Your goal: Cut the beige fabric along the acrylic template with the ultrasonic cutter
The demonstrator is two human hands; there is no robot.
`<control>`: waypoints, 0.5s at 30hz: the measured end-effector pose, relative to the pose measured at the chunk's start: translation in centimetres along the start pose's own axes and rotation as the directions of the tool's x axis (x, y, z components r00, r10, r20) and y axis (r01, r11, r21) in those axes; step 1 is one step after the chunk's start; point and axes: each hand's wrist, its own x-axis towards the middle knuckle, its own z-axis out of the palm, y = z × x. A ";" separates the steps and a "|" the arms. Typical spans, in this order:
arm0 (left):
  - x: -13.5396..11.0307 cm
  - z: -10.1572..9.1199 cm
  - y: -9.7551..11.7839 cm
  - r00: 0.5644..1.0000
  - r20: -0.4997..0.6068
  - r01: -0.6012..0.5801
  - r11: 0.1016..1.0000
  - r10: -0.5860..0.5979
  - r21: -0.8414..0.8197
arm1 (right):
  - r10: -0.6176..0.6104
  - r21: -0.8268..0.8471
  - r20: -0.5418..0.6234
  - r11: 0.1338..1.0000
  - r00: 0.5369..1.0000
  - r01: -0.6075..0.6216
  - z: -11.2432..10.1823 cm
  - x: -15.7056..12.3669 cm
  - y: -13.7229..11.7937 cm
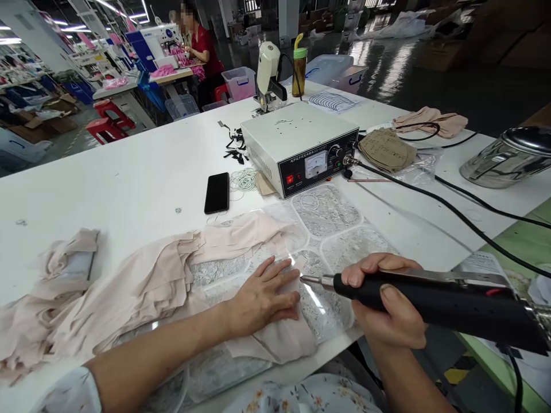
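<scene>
My left hand (263, 293) lies flat, fingers spread, pressing a pale pink fabric piece (275, 338) onto a clear glass plate (331, 312) near the table's front edge. My right hand (387, 304) is wrapped round a black handheld ultrasonic tool (443, 301). Its metal tip (312, 280) points left and meets the fabric just beside my left fingertips. A pile of pink fabric pieces (142, 281) lies to the left of my hand.
A white control box (301, 143) with a dial stands mid-table, and its black cable (451, 212) runs to the right. A black phone (217, 192) lies left of it. Also here: a bottle (298, 70), a steel pot (508, 158) and a person sewing (200, 43) far back.
</scene>
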 end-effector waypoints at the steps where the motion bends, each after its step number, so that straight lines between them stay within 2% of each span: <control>1: 0.0 0.0 0.0 1.000 0.003 0.002 1.000 -0.002 0.000 | 0.005 -0.001 0.008 1.000 1.000 -0.005 0.0 0.0 -0.1; 8: -0.1 -0.1 0.0 1.000 0.006 0.004 1.000 -0.004 -0.002 | 0.018 -0.029 0.056 0.999 0.998 -0.017 0.2 -0.3 0.0; 15: 0.0 0.0 -0.1 1.000 0.007 -0.003 1.000 0.003 0.004 | 0.028 0.027 0.069 0.999 0.997 -0.030 0.3 -0.3 0.0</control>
